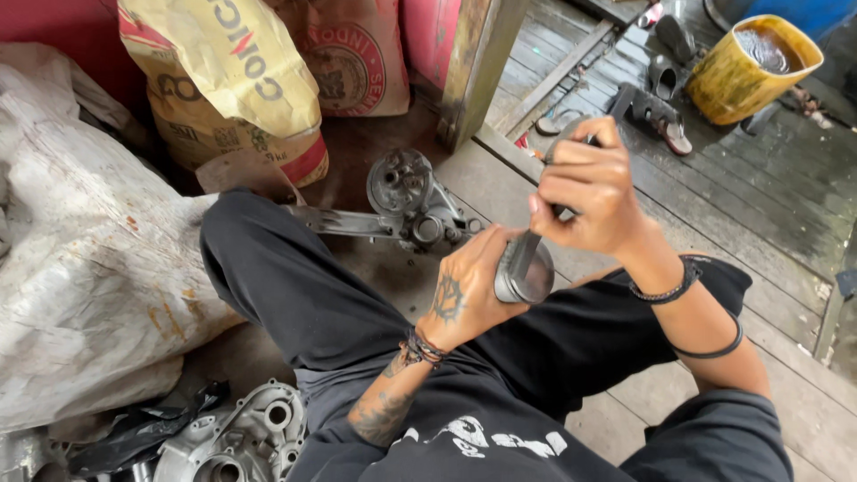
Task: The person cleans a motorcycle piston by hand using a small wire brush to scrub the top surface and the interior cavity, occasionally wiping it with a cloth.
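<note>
While a grey metal cylinder [525,268] is gripped over the lap by the left hand [464,290], fingers wrapped around it, a dark tool [561,178] is clenched above it in the right hand [589,192]

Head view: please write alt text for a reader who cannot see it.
Seated on a wooden floor, a person's left hand grips a grey metal cylinder while the right hand holds a dark tool above it. An engine part lies behind.
</note>
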